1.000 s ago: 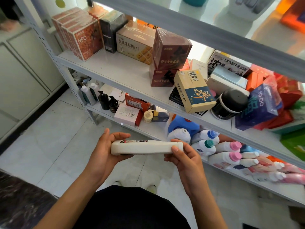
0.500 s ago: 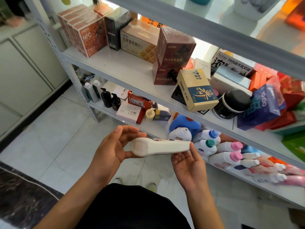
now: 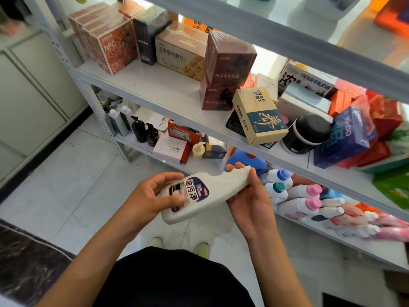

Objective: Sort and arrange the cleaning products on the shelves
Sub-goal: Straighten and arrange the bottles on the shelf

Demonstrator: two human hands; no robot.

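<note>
I hold a white cleaner bottle [image 3: 221, 191] lying sideways in front of me, its dark blue label facing up. My left hand [image 3: 152, 198] grips its base end, thumb across the label. My right hand [image 3: 252, 198] holds the narrow neck end between thumb and fingers. Just beyond it, on the lower shelf [image 3: 332, 235], lie several white bottles with blue, teal and pink caps [image 3: 305, 196] and a blue jug [image 3: 245, 160].
The middle shelf [image 3: 155, 89] carries food boxes, a tan box [image 3: 259, 116] near its front edge and a black tub [image 3: 307, 134]. Black pump bottles [image 3: 143, 132], a cream pump bottle [image 3: 198, 150] and small cartons stand at the lower shelf's left. White tile floor lies below.
The bottle has been rotated in my hands so its blue label faces up. My left thumb has come over the label and my right hand has closed on the neck.
</note>
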